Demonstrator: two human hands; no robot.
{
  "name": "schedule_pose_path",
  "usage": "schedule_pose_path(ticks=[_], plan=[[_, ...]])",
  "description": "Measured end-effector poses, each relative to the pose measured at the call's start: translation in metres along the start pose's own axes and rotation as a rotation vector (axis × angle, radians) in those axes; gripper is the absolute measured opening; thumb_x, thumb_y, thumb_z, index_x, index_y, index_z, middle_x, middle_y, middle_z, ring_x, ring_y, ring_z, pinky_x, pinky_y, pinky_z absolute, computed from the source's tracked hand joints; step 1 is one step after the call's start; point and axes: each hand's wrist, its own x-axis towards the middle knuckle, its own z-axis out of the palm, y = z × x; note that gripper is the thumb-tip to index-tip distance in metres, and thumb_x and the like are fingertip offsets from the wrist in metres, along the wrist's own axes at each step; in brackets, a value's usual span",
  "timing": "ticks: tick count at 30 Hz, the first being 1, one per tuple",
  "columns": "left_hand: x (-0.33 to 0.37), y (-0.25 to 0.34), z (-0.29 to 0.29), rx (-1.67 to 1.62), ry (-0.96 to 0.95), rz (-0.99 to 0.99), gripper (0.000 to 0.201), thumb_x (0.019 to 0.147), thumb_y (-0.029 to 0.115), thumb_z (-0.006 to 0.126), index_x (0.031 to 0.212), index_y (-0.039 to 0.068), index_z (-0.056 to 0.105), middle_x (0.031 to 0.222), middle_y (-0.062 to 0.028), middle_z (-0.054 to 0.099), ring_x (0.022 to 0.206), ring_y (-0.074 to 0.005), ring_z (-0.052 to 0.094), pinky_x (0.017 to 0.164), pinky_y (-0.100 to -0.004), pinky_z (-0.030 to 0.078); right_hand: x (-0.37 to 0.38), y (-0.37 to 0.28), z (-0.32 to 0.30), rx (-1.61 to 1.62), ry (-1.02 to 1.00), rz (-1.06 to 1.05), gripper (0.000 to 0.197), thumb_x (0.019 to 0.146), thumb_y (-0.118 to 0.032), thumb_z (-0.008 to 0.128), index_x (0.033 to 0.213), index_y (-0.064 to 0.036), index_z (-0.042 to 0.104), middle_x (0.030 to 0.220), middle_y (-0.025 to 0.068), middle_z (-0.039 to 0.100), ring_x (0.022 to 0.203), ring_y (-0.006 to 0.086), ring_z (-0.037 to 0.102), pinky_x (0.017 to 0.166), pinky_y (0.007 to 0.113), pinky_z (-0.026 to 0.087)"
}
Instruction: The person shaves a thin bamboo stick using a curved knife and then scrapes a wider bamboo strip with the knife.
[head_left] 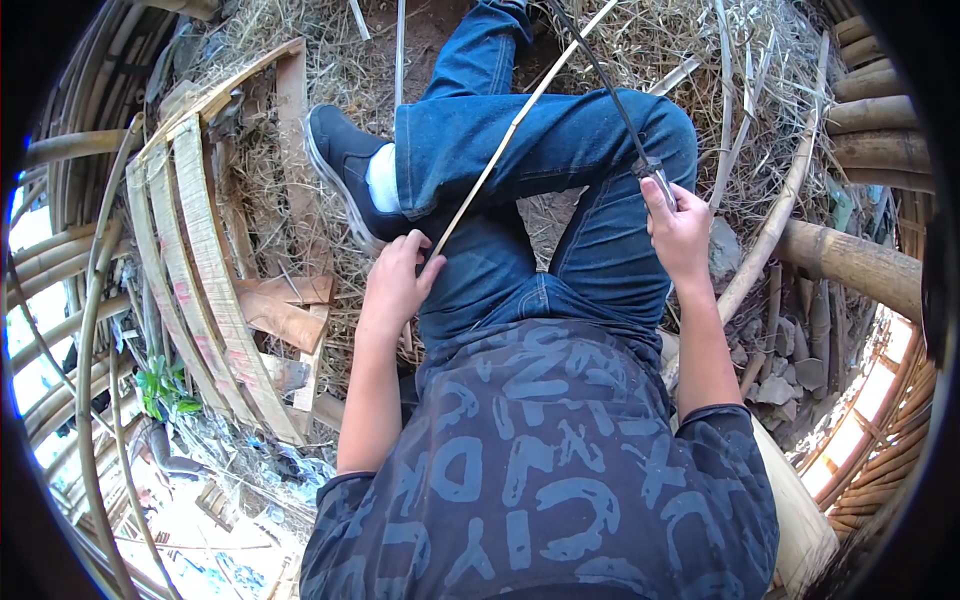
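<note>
The strip (515,125) looks smooth and wooden, the tool (611,84) metallic, the jeans (580,145) matt denim.

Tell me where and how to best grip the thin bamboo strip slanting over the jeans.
Probably pinch the bamboo strip at its lower end, coming from the left, where the left hand is: it is thin, slants away rightward over the jeans, and its far end runs out of view.

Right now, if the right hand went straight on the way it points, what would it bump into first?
Probably the bent knee in blue jeans, just beyond the right hand, though depth is unclear, so it might pass above.
</note>
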Motion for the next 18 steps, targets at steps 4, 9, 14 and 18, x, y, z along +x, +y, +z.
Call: schedule_pose_path(ticks=[4,9,14,18], plan=[[-0.005,-0.020,0.010,-0.173,-0.034,0.062,0.027,0.083,0.023,0.069,0.088,0.001,0.053,0.077,-0.0139,0.055,0.074,-0.0320,0.054,0.067,-0.0382,0.044,-0.009,-0.001,0.004,0.066,-0.027,-0.023,0.049,0.085,-0.042,0.069,0.062,-0.0016,0.054,0.054,-0.0053,0.040,0.055,0.0042,0.032,0.048,0.026,0.028],[-0.021,-0.024,0.028,-0.233,0.054,-0.076,0.036,0.082,0.027,0.072,0.092,0.001,0.050,0.075,-0.0132,0.054,0.070,-0.0267,0.054,0.066,-0.0357,0.045,-0.016,-0.006,0.015,0.127,-0.101,-0.048,0.044,0.084,-0.038,0.072,0.064,-0.0016,0.057,0.054,-0.0056,0.041,0.054,0.0039,0.033,0.047,0.025,0.028],[-0.043,-0.046,0.043,-0.358,0.022,-0.225,0.032,0.092,0.031,0.060,0.098,0.001,0.050,0.064,-0.0163,0.054,0.057,-0.0285,0.051,0.061,-0.0372,0.045,-0.027,-0.018,0.019,0.064,-0.156,-0.117,0.044,0.084,-0.037,0.072,0.064,-0.0012,0.057,0.052,-0.0042,0.041,0.053,0.0042,0.034,0.046,0.026,0.029],[-0.047,-0.032,0.026,-0.270,-0.032,-0.088,0.026,0.098,0.028,0.049,0.093,0.002,0.047,0.064,-0.0194,0.053,0.056,-0.0319,0.048,0.056,-0.0381,0.040,-0.036,-0.017,0.027,0.095,-0.190,-0.150,0.044,0.084,-0.040,0.072,0.067,-0.0007,0.060,0.052,-0.0012,0.044,0.053,0.0051,0.035,0.047,0.027,0.031]])
